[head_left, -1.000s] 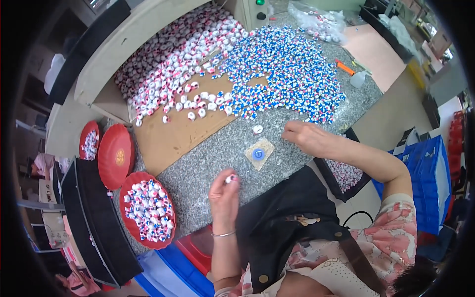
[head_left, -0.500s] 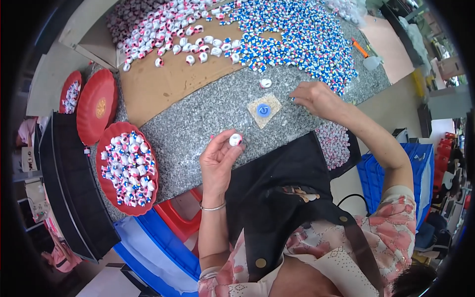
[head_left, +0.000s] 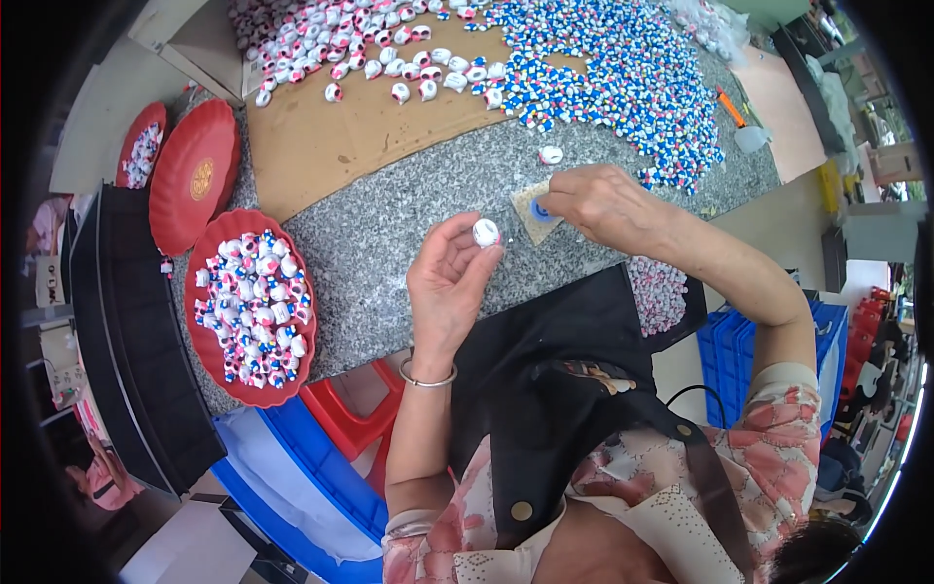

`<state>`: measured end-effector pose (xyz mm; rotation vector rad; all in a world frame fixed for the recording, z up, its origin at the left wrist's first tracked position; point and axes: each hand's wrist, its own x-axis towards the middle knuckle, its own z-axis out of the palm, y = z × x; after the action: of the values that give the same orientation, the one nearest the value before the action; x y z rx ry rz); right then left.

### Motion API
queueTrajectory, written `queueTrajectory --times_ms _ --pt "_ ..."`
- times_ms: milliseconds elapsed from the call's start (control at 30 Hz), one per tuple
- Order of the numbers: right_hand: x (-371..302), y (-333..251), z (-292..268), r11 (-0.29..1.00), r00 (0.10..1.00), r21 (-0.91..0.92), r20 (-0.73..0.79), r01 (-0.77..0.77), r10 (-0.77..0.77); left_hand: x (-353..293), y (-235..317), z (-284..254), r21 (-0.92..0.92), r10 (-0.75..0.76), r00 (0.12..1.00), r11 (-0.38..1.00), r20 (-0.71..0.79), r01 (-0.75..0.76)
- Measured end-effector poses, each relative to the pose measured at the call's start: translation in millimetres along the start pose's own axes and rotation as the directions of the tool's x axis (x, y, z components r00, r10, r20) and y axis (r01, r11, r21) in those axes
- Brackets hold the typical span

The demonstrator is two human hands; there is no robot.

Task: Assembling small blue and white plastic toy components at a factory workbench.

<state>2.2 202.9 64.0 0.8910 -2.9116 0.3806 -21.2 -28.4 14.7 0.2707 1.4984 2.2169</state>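
While the left hand (head_left: 449, 282), to the right of the heaped red dish (head_left: 270, 393), pinches a round white piece (head_left: 486, 232) between thumb and forefinger, its other fingers curl loosely. Farther right of that dish and a little beyond it, the right hand (head_left: 608, 204) has its fingers bunched nearly together, their tips at a blue disc (head_left: 540, 208) on a pale square pad (head_left: 526, 202); whether they grip anything cannot be told.

The heaped red dish carries a mound of white pieces with pink and blue parts. Just beyond it, and seemingly touching, a second red dish (head_left: 173, 206) shows a gold emblem on its floor. Past that, partly covered by it, a smaller red dish (head_left: 128, 161) holds tiny blue-and-white bits. Well to the right of the heaped dish, a black container (head_left: 694, 307) below the table edge is filled with small pinkish-white pieces. Nearer the person than the heaped dish, below the table, sits a blue crate (head_left: 316, 457) with white lining.
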Motion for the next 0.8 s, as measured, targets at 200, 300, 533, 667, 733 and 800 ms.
queueTrajectory --times_ms 200,300,533,667,733,800 --pt "-8 -6 0 0.992 0.987 0.099 -0.131 -0.081 0.094 7 -15 10 0.181 0.141 0.99 0.974 -0.007 -0.138" --pt "-12 -15 0 0.953 0.946 0.256 -0.234 -0.163 0.225 10 -22 15 0.414 0.345 0.938 0.848 0.045 -0.332" --pt "-20 -26 5 0.049 0.723 0.935 0.239 -0.353 0.648 10 -19 27 0.588 0.467 0.865 0.652 0.186 -0.478" --pt "-24 -35 -2 0.094 0.747 0.908 0.274 -0.409 0.606 6 -18 22 0.468 0.329 0.916 0.787 0.232 -0.401" --pt "-26 -33 -9 0.375 0.842 0.86 0.109 -0.347 0.528 6 -11 18 0.193 0.032 0.933 0.975 0.358 -0.108" --pt "-28 -34 -12 0.625 0.913 0.739 -0.033 -0.252 0.406 5 -1 18 0.164 -0.004 0.916 0.984 0.4 -0.067"
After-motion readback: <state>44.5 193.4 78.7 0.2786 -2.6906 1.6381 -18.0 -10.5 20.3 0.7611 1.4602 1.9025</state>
